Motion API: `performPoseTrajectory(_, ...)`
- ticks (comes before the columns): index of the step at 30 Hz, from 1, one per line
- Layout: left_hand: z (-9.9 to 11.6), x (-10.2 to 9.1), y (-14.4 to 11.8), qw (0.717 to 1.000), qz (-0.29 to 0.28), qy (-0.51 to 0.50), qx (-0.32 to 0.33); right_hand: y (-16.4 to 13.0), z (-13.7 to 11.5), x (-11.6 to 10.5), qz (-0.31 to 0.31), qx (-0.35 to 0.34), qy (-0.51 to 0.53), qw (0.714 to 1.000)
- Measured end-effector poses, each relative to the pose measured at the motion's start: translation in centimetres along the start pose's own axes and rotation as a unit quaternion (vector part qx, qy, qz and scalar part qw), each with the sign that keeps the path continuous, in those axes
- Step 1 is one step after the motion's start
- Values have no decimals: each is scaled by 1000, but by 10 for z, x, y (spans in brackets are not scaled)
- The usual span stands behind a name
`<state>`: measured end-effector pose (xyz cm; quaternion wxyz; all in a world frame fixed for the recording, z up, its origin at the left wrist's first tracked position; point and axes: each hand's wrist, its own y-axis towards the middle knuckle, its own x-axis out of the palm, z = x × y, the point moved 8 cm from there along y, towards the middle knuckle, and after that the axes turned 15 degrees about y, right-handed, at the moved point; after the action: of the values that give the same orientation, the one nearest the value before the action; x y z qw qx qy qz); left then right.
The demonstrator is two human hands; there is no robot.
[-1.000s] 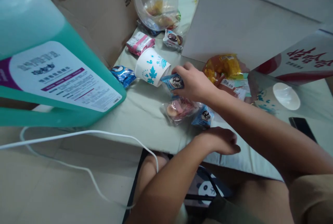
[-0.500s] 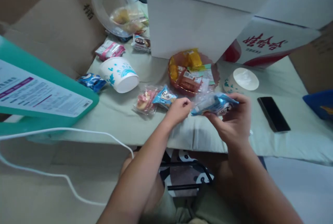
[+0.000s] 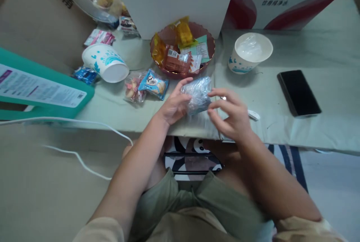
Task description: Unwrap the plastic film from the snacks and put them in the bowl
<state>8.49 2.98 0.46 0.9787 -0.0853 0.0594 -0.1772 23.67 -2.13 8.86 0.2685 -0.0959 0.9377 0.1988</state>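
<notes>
snack packet (image 3: 198,94): silvery blue | tipped cup (image 3: 105,63): white with teal leaf print | bowl (image 3: 209,41): brown-red | phone (image 3: 298,92): black | table (image 3: 323,133): pale green cover | jug (image 3: 42,92): teal, white label

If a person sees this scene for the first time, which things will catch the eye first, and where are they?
First, at the centre, the left hand and right hand hold a crinkled, shiny blue snack packet between them above the table edge. Just behind them stands a round reddish-brown dish heaped with yellow and red wrapped snacks. To its right stands an upright white paper cup with blue print; a second such cup lies tipped over at the left.
</notes>
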Motion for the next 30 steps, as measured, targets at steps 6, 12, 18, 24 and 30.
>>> performPoseTrajectory(6,-14,0,4,978,132,149,58,-15,88,-48,59,238,-154,957)
performPoseTrajectory(12,2,8,-1,931,181,289,132,-27,113,-58,6,295,-176,939)
performPoseTrajectory(18,-4,8,-1,932,188,284,124,-11,75,-35,18,255,70,964)
performPoseTrajectory(24,-3,10,0,940,176,265,125,-2,59,-3,-46,274,60,959)
performPoseTrajectory(30,-9,-2,2,934,195,291,68,-19,79,-4,-141,339,13,930)
